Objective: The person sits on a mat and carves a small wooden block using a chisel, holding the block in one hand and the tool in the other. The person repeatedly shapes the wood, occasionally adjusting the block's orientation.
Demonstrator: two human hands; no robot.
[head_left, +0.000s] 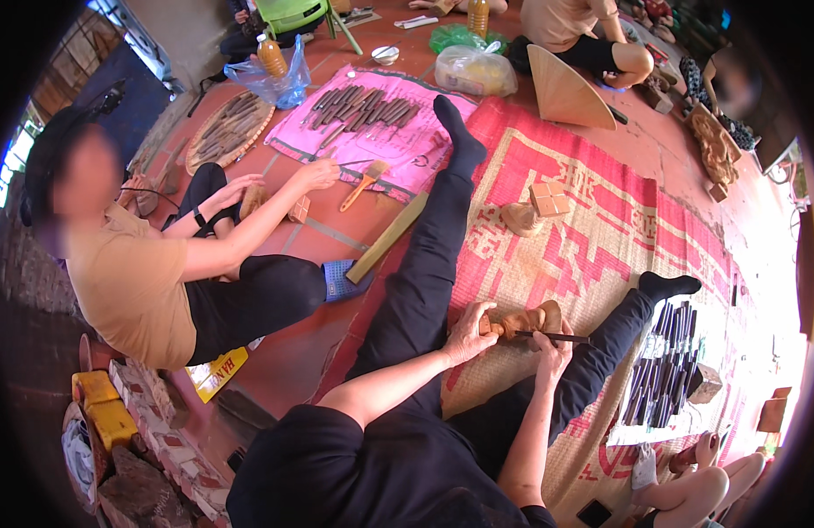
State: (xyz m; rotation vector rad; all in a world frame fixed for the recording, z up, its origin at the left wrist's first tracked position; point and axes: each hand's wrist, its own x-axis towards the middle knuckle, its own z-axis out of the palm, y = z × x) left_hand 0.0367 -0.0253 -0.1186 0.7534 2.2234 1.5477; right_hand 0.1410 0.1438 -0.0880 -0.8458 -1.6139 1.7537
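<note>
The person is sitting on the red-and-cream woven straw mat with legs stretched out, carving a small pale brown wooden figure that is lying between the knees, near the mat's lower middle. The left hand is wrapping around the figure's left end, fingers curled tight and pressed together on the wood, thumb on top. The right hand is pinching a thin dark carving chisel between thumb and fingers, its length lying across the figure just below it. Doing this cut well is probably calling for a firm left-hand clamp so the wood is not rolling, shallow strokes, and the blade travelling away from the holding fingers. Going left to right from the mat: well to its left, by a brick edge, yellow blocky containers are stacking up, and a yellow flat package with dark print is lying on the floor; above the mat's upper left, a clear plastic bag with an orange-capped amber bottle is standing beside a pink cloth; just above the mat's top edge, a knotted translucent bag is resting; on the mat's right side, dark chisels are lying in rows on a white sheet.
</note>
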